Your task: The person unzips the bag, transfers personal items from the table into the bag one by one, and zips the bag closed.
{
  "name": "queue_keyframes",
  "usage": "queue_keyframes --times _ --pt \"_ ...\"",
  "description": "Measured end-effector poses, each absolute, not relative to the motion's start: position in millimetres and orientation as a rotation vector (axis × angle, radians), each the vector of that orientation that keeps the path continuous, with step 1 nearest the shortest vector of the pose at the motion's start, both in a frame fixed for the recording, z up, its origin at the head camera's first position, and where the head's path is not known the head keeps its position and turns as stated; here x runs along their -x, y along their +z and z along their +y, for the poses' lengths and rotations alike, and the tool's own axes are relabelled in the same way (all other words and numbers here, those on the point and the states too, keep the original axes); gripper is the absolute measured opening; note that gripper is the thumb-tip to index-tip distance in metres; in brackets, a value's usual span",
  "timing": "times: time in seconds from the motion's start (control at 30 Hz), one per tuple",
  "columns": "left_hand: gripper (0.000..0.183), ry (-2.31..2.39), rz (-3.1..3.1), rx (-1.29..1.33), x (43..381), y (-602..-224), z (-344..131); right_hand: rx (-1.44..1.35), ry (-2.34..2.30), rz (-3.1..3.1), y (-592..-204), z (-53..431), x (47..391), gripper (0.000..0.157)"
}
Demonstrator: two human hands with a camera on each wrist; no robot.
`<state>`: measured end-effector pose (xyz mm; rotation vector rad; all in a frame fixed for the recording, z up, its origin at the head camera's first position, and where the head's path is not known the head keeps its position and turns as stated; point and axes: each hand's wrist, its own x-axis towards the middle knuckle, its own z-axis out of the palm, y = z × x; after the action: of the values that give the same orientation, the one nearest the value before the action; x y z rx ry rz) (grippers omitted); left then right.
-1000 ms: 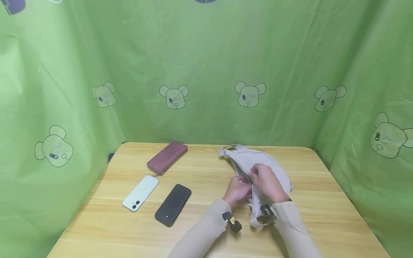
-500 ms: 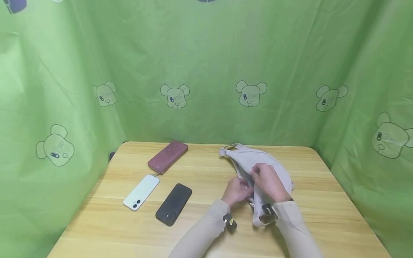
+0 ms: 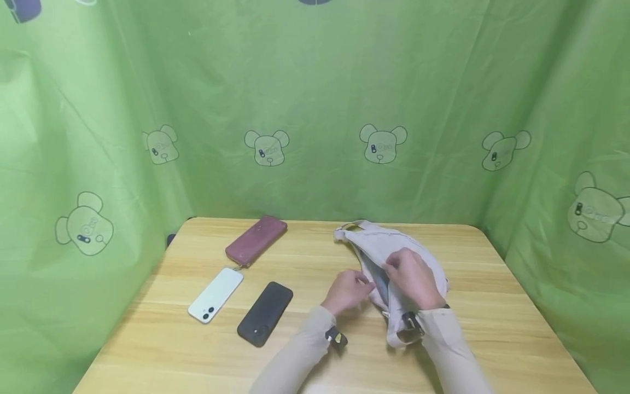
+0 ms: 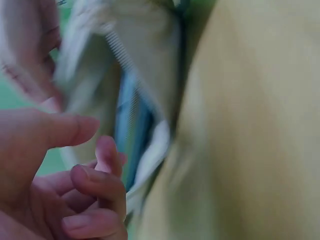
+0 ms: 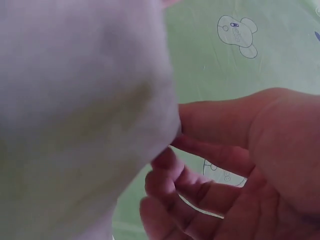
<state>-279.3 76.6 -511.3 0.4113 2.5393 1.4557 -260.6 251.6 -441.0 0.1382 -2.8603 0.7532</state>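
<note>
A light grey waist bag (image 3: 401,241) lies on the right half of the table, its zipped mouth gaping toward the left. My right hand (image 3: 415,280) pinches the upper edge of that mouth between thumb and fingers; the right wrist view shows the pale cloth (image 5: 95,115) caught at the fingertips. Just left of the opening is my left hand (image 3: 346,293), fingers loosely bent and holding nothing. Through the mouth, in the left wrist view, shows something blue (image 4: 131,125) with a zipper line down it, beyond the left fingertips (image 4: 107,150).
On the table (image 3: 315,251) to the left lie a maroon wallet (image 3: 257,239), a white phone (image 3: 215,294) and a black phone (image 3: 266,313). A small strap runs from the wallet's end near the white phone. Green curtains (image 3: 320,180) with bear faces surround the table.
My left hand has come out of the bag's mouth and moved a little left, away from it. The right hand keeps its pinch on the bag's edge, almost in place.
</note>
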Motion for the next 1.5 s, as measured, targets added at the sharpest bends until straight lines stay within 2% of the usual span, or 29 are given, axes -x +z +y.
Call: queue_keyframes --times 0.23,0.5,0.67,1.0,1.13,1.3,1.5 --pt "0.026 1.420 2.666 -0.533 288 -480 21 -0.085 0.758 -2.905 -443 253 258 0.012" --pt "0.026 1.646 2.805 -0.460 305 -442 -45 -0.099 0.712 -2.885 -442 256 261 0.013" --pt "0.024 1.830 2.925 -0.308 316 -431 -82 -0.105 0.719 -2.880 -440 258 262 0.015" --pt "0.024 1.909 3.038 0.226 333 -460 -138 -0.111 0.709 -2.890 -440 262 261 0.015" --pt "0.026 1.848 3.046 0.330 338 -474 -148 -0.111 0.714 -2.900 -439 261 262 0.016" --pt "0.032 1.594 3.073 0.278 342 -492 -152 -0.112 0.718 -2.910 -439 260 262 0.015" --pt "0.044 1.188 3.099 0.075 343 -504 -154 -0.122 0.728 -2.911 -439 257 262 0.014"
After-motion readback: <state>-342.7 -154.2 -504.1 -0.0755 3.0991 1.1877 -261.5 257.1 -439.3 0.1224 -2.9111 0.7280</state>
